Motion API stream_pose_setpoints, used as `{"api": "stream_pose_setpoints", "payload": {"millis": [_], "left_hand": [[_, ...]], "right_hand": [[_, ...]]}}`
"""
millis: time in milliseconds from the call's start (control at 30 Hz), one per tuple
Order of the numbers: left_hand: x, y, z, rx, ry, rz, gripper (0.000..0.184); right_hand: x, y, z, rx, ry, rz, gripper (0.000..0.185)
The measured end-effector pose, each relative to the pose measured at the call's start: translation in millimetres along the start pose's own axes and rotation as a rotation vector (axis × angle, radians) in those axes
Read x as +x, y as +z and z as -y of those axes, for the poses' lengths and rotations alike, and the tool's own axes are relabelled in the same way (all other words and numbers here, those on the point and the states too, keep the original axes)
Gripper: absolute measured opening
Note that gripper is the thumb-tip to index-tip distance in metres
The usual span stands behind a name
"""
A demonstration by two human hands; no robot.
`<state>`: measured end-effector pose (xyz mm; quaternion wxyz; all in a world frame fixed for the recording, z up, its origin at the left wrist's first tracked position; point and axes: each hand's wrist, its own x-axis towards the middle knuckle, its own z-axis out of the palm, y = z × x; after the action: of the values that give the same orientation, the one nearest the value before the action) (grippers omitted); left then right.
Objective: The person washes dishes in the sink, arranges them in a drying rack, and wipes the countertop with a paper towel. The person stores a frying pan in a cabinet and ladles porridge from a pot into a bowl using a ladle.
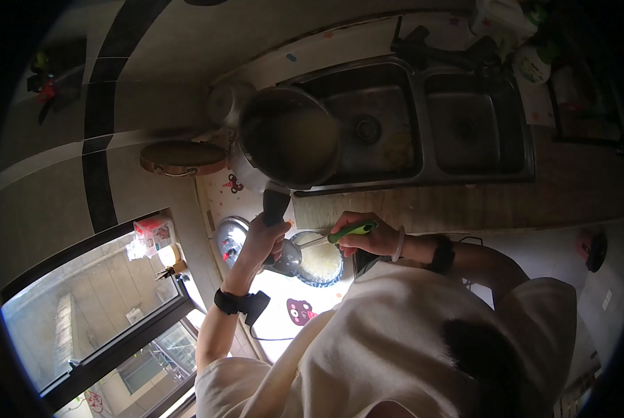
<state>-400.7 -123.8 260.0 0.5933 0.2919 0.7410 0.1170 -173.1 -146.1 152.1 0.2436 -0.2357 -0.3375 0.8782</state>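
My left hand [262,240] is closed around the black handle [276,199] of a deep metal pot [291,139]. Pale food or liquid shows along the pot's inside. In my right hand [368,240] is the green handle of a ladle [354,230], its metal shaft pointing left. The ladle's grey head lies between my hands, over the left edge of a blue-rimmed bowl [320,283]. White, rice-like food [322,261] fills that bowl. Left of my left hand lies a shiny round lid [232,237], partly hidden by my arm.
Beyond the counter is a double steel sink [423,125] with food scraps in its left basin, and a dark faucet [451,52]. Bottles [533,66] stand at the back right. A brown round board [183,158] leans at the wall; a window [103,313] is at left.
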Motion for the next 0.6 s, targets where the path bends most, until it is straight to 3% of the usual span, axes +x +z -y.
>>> {"api": "stream_pose_setpoints", "payload": {"millis": [600], "left_hand": [[10, 4, -2, 0.015, 0.007, 0.012, 0.018]], "right_hand": [[1, -1, -5, 0.016, -0.017, 0.005, 0.017]]}}
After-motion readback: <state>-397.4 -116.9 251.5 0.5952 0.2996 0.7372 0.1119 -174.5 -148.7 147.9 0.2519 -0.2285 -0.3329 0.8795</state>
